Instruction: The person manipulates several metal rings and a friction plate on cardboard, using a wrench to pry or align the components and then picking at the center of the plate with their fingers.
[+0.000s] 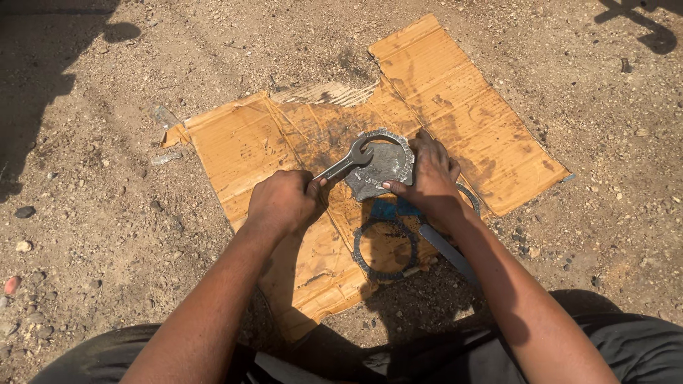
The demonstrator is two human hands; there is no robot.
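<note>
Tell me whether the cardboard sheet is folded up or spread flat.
Spread flat. The cardboard sheet lies opened out on the dirt ground, with torn, creased edges, and the metal parts rest on it.
</note>
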